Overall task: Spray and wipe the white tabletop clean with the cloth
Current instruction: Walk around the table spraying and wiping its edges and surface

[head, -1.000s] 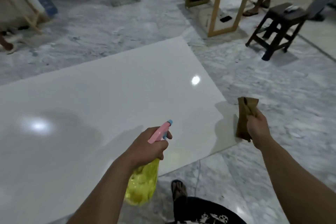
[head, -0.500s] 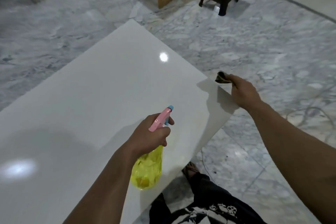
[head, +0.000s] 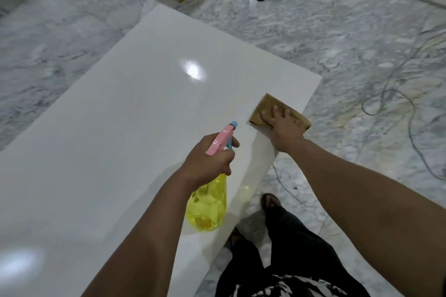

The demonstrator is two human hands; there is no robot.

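One yellow spray bottle of liquid in left hand.

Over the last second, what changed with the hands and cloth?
The right hand brought the brown cloth from off the table edge onto the white tabletop and now presses it flat, spread out, near the right edge. The left hand kept its grip on the yellow spray bottle, nozzle forward. The camera view tilted downward.
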